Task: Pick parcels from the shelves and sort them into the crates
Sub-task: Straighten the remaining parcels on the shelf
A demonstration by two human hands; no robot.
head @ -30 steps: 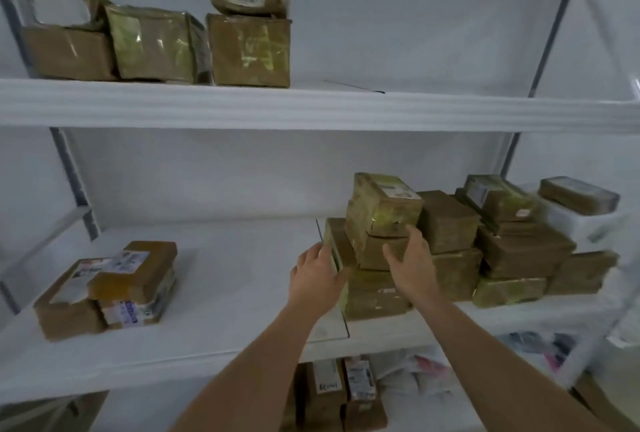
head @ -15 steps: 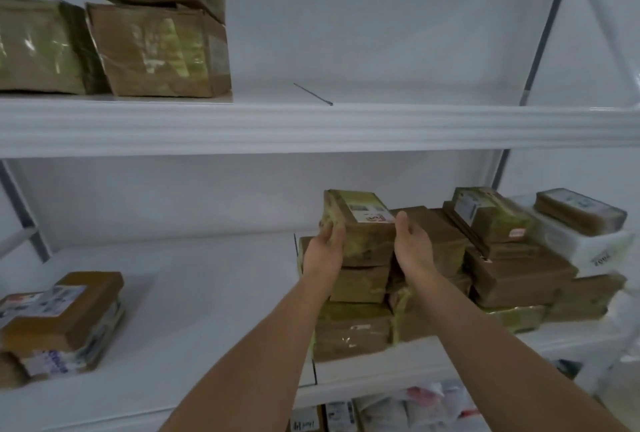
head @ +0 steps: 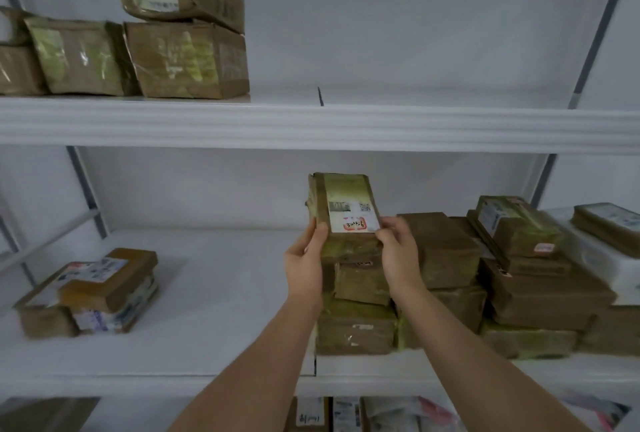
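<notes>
Gripping a taped brown parcel (head: 346, 213) from both sides, the person has it tilted up above the stack on the middle shelf (head: 214, 293), label face turned toward the camera. The left hand (head: 306, 261) clamps the parcel's left edge, its fingers (head: 320, 232) curled round the side, thumb up along the front. The right hand (head: 398, 255) pinches the lower right corner, fingers (head: 389, 227) bent over the white label (head: 351, 218), where red handwriting shows on a small sticker. The parcel's lower end sits right at the top of the stack; whether it touches the box beneath, I cannot tell.

Under it, two more brown parcels (head: 356, 313) are piled one on the other at the shelf's front edge. To the right, a crowd of brown boxes (head: 540, 293) stacked several high, with a white package (head: 602, 258) near the far end. Over on the left of the same shelf, a small pile of labelled parcels (head: 100, 287) sits well apart. Up on the top shelf (head: 346, 123), larger taped cartons (head: 183, 57) stand at the left, one resting tilted on another.
</notes>
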